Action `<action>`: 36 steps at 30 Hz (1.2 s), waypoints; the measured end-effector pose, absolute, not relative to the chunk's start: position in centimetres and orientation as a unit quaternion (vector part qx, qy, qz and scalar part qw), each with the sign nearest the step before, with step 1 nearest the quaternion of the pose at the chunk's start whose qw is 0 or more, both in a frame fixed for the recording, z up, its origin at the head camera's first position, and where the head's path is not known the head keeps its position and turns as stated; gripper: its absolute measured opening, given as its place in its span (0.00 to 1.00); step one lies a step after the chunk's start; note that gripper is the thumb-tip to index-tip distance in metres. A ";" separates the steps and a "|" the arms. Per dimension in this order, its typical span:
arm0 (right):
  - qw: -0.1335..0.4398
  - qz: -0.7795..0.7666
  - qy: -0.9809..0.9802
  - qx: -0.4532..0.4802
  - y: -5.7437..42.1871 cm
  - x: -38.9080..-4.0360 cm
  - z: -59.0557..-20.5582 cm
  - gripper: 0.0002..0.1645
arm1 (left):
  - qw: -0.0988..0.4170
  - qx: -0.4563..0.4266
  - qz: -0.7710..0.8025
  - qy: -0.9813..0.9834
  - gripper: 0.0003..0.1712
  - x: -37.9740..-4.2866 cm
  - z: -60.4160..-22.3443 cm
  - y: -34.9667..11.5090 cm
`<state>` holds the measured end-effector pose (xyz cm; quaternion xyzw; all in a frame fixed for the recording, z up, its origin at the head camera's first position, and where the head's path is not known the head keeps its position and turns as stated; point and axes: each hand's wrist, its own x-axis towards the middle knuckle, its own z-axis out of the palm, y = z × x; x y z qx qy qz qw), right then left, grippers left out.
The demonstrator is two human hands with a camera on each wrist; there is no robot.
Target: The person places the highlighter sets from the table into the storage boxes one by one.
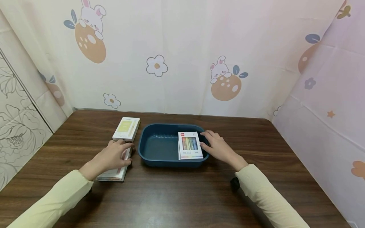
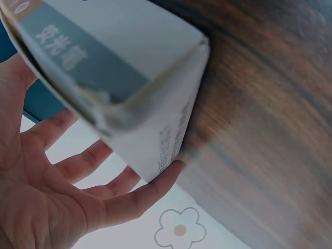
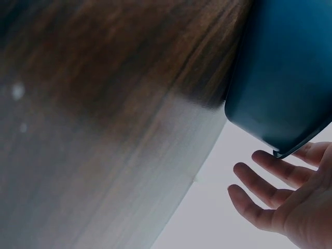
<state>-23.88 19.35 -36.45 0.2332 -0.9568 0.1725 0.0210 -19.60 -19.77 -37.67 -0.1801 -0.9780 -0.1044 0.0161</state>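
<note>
"Logging left hand [image 1: 111, 155]: fingers spread over white box [image 1: 116, 174], box on surface [image 1: 182, 196]; contact, cannot tell. Yellow-label box [image 1: 126, 128], just beyond."

"Next entry?"

"Right hand [image 1: 219, 147]: fingers parted, at right rim of blue tub [image 1: 162, 162]. Rainbow-striped box [image 1: 190, 145]: inside tub, right end."

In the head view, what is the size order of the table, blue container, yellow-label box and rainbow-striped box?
1. Table
2. Blue container
3. Rainbow-striped box and yellow-label box: too alike to rank
</note>
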 end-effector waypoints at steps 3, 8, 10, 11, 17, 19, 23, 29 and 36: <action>0.021 0.172 -0.957 0.234 19.3 -23.9 -36.4 0.29 | 0.016 -0.180 -0.105 -0.978 0.30 -19.7 -37.5 -19.8; 0.021 0.171 -0.957 0.234 19.3 -24.0 -36.4 0.29 | 0.023 -0.191 -0.103 -0.976 0.30 -19.8 -37.2 -19.9; 0.021 0.171 -0.957 0.234 19.3 -24.0 -36.4 0.29 | 0.031 -0.199 -0.103 -0.974 0.30 -19.9 -36.9 -20.0; 0.021 0.171 -0.957 0.233 19.3 -24.0 -36.4 0.29 | 0.034 -0.202 -0.102 -0.973 0.29 -20.0 -36.7 -20.0; 0.022 0.171 -0.957 0.232 19.3 -24.0 -36.4 0.29 | 0.036 -0.201 -0.101 -0.974 0.27 -20.3 -35.2 -19.9; 0.025 0.170 -0.957 0.234 19.3 -24.0 -36.4 0.29 | 0.038 -0.203 -0.100 -0.973 0.26 -20.5 -34.7 -19.8; 0.027 0.165 -0.958 0.234 19.3 -24.0 -36.4 0.29 | 0.048 -0.208 -0.101 -0.972 0.26 -20.8 -33.6 -19.7; 0.022 0.161 -0.960 0.228 19.3 -24.0 -36.4 0.29 | 0.061 -0.220 -0.098 -0.969 0.27 -21.2 -32.4 -19.2; 0.021 0.159 -0.961 0.227 19.2 -24.0 -36.5 0.29 | 0.046 -0.215 -0.109 -0.969 0.26 -21.6 -31.3 -17.8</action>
